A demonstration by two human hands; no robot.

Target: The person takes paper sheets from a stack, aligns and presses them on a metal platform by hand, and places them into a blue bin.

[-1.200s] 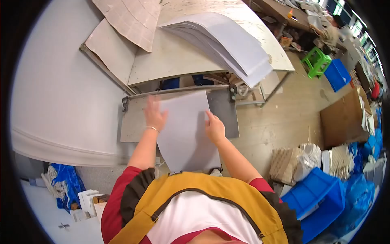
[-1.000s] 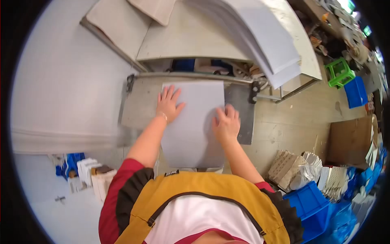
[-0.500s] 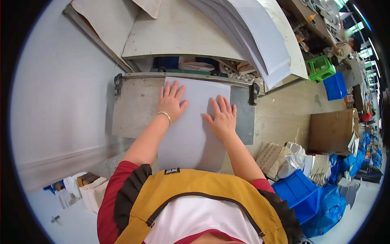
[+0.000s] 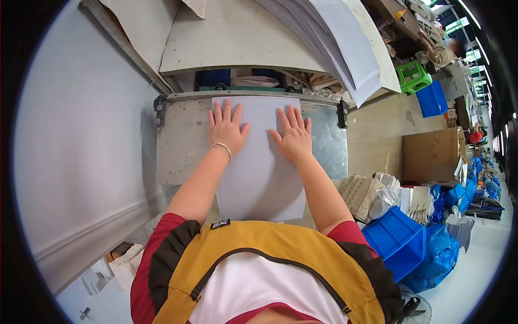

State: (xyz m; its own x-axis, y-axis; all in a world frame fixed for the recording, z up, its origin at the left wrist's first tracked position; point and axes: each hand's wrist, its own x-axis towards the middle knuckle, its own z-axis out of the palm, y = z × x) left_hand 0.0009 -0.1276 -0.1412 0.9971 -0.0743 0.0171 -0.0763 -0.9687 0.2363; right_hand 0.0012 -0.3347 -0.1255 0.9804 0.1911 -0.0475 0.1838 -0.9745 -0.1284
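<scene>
A long white sheet lies over a metal plate, with its far end at the metal bar along the plate's back edge. My left hand rests flat on the sheet's left side, fingers spread and reaching toward the bar. On the right side of the sheet my right hand also lies flat, thumb apart from the fingers. Both palms press down and neither hand grips anything. The sheet's near end hangs toward my apron. I cannot tell whether it is one layer or several.
Beyond the bar, a white table carries a stack of long white sheets. A wall stands close on the left. To the right are a cardboard box, a blue crate and a green stool. Another person sits far right.
Both hands and the sheet have shifted slightly toward the bar, the sheet now reaching it. My view has turned a little. Both hands stay flat on the sheet.
</scene>
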